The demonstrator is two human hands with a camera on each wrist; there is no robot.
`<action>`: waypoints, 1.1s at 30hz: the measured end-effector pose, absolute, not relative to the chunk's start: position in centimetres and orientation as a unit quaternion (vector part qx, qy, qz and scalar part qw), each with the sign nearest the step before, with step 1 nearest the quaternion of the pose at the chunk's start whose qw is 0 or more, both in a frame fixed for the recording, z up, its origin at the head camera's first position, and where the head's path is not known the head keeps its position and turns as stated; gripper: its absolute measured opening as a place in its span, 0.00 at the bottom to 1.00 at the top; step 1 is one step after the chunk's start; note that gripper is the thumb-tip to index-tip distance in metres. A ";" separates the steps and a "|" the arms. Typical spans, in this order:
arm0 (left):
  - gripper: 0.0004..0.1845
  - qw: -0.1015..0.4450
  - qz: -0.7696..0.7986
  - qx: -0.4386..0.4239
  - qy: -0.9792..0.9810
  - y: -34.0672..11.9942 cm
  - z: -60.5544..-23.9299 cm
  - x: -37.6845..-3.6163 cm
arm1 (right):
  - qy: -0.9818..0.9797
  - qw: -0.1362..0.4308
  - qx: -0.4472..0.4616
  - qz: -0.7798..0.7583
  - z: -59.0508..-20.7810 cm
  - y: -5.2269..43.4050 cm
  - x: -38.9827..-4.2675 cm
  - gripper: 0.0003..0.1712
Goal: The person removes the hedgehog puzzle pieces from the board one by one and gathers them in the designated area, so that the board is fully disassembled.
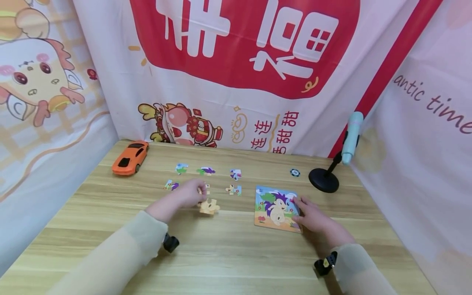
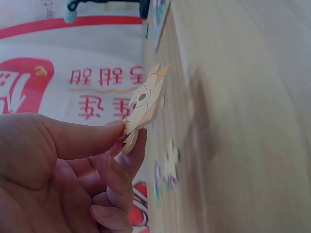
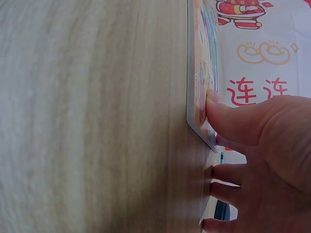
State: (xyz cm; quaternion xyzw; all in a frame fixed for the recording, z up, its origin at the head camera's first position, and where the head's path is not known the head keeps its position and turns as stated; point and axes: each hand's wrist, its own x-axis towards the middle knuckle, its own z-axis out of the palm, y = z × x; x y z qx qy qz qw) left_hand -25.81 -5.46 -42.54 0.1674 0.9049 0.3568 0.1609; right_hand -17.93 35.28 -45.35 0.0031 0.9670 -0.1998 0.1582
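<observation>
My left hand (image 1: pixel 188 193) pinches a cream jigsaw puzzle piece (image 1: pixel 208 206) between thumb and fingers. In the left wrist view this piece (image 2: pixel 146 99) is tilted and held above the table. Just beyond that hand lie several loose puzzle pieces (image 1: pixel 236 174) in two rough rows; one is partly hidden by the fingers. To their right, a square puzzle board (image 1: pixel 274 208) with a purple-spined hedgehog picture lies on the table. My right hand (image 1: pixel 315 217) rests at the board's right edge, its thumb (image 3: pixel 221 114) on the surface and other fingers extended, touching the tabletop.
An orange toy car (image 1: pixel 130 159) sits at the table's back left. Toward the back right are a round dark chip (image 1: pixel 295 172) and a mint-coloured microphone (image 1: pixel 352 137) on a black stand (image 1: pixel 323 180). Printed cloth (image 1: pixel 228 94) hangs behind the wooden table (image 1: pixel 236 254).
</observation>
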 end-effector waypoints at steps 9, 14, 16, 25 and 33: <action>0.06 0.168 0.346 0.155 0.910 -8.5 -43.8 -25.5 | 0.967 0.155 0.002 -0.203 -45.6 35.4 -17.9 0.41; 0.06 0.168 0.326 0.149 0.918 -8.4 -44.1 -25.6 | 0.966 0.157 0.003 -0.207 -45.8 35.6 -18.0 0.42; 0.06 0.169 0.318 0.148 0.921 -8.3 -44.3 -25.6 | 0.966 0.157 0.002 -0.206 -45.8 35.6 -18.0 0.42; 0.07 0.169 0.313 0.119 0.927 -7.3 -43.6 -25.3 | 0.967 0.156 0.001 -0.201 -45.9 35.6 -18.0 0.42; 0.03 0.154 0.342 0.165 0.912 -2.6 -41.8 -25.7 | 0.966 0.161 -0.002 -0.201 -45.4 35.7 -18.1 0.41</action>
